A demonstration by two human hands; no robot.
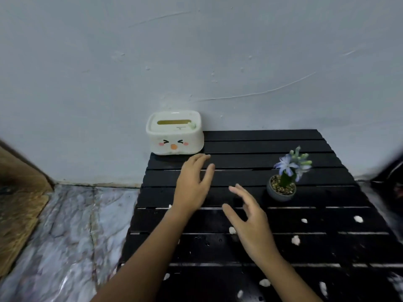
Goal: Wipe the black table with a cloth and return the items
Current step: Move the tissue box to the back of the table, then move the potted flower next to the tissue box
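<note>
The black slatted table (316,249) fills the lower right, with several small white bits (295,240) scattered on its near half. A white tissue box (174,132) with a cartoon face stands at the table's far left corner against the wall. A small grey pot with a purple-flowered plant (283,184) stands on the right part of the table. My left hand (193,184) hovers open just in front of the tissue box, fingers pointing at it. My right hand (250,221) is open over the table's middle, left of the pot. Neither hand holds anything. No cloth is in view.
A pale grey wall (196,62) rises right behind the table. Marbled floor (69,232) lies to the left, with a brown wooden piece (17,192) at the far left edge. A dark blurred object (390,177) sits beyond the table's right side.
</note>
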